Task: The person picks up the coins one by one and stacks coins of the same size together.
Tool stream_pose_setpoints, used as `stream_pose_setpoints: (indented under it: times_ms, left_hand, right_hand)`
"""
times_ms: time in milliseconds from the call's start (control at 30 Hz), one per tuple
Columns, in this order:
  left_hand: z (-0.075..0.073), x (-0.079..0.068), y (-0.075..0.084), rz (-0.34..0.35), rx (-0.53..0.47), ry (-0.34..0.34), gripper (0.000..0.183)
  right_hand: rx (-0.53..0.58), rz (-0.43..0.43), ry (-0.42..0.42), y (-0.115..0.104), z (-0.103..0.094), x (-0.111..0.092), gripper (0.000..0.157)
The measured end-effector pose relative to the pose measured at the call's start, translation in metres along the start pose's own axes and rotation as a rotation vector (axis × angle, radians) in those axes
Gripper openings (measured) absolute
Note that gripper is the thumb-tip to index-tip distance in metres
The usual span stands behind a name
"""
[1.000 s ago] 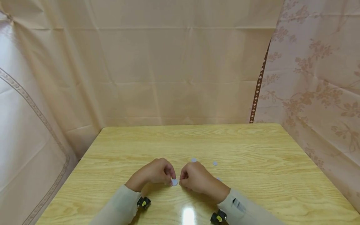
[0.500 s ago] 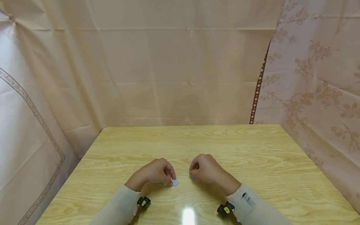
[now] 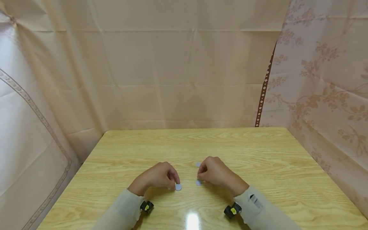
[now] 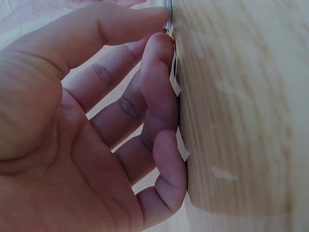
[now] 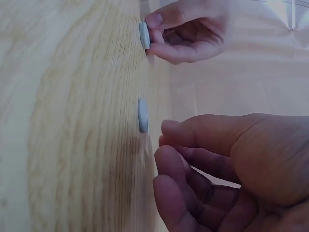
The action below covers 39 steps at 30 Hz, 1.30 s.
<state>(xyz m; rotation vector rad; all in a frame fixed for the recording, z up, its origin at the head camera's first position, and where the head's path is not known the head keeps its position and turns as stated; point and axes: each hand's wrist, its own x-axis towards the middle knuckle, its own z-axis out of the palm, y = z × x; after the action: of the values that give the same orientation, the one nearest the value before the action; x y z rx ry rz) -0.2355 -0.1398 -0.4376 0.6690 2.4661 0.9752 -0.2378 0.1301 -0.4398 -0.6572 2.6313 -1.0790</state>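
Observation:
Thumb and fingertips of my left hand (image 3: pixel 161 174) pinch the edge of a pale grey-blue round disc (image 3: pixel 178 187), which lies flat on the wooden table. In the left wrist view only a sliver of that disc (image 4: pixel 168 14) shows at the thumb tip, while the other fingers rest against the tabletop. My right hand (image 3: pixel 214 171) hovers low over the table, fingers loosely curled with nothing between them. Just under its fingertips lies another disc (image 3: pixel 199 182); the right wrist view shows this disc (image 5: pixel 143 115) apart from the fingers.
A further disc (image 3: pixel 198 164) lies behind the right hand's knuckles, partly covered. The wooden table (image 3: pixel 138 143) reaches back to a beige curtain (image 3: pixel 178 80), with a floral cloth (image 3: pixel 325 80) along the right side. Each wrist carries a small black camera (image 3: pixel 233 210).
My right hand has moved right and slightly away from the left hand, uncovering a disc at its fingertips. Discs seen on its right earlier are now hidden behind it. The left hand stays put.

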Motion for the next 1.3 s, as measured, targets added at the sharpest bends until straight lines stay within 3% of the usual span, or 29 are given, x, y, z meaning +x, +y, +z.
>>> stream_pose_setpoints:
  times_ms: [400, 867, 1300]
  left_hand:
    - [0.000, 0.000, 0.001, 0.022, -0.015, -0.030, 0.016]
    - [0.009, -0.003, 0.012, -0.006, 0.092, 0.042, 0.018]
    - [0.010, -0.005, 0.015, -0.003, 0.143, 0.061, 0.020]
  right_hand:
    - [-0.056, 0.007, -0.061, 0.003, -0.003, 0.000, 0.012]
    - [-0.138, 0.007, -0.036, -0.001, -0.001, -0.003, 0.016]
    - [-0.142, -0.067, -0.036, 0.001, 0.001, -0.010, 0.011]
